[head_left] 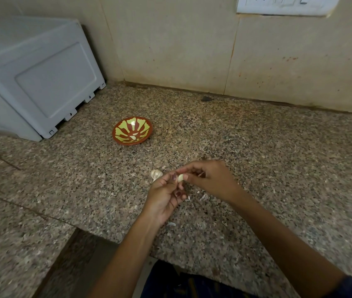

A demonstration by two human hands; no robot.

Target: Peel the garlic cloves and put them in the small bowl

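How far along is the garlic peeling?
Partly done: two or so pale peeled cloves already lie in the small bowl. In hand: the left hand and right hand pinch one clove between them. Left: the garlic piece on the counter, with loose skins nearby.

Showing as speckled granite, polished with a dull sheen: the table (256, 147). Looking glazed and glossy, red-brown with yellow-green painted petals: the small bowl (131, 131). Appearing smooth and pale, partly bared of skin: the garlic clove (180, 177). Lying thin, papery and matt: the skins (203, 197). Reading as smooth matt grey plastic: the box (41, 78). Looking like matt beige stone slabs, stained with reddish specks: the wall (192, 50). Showing as glossy white plastic: the switch plate (284, 5).
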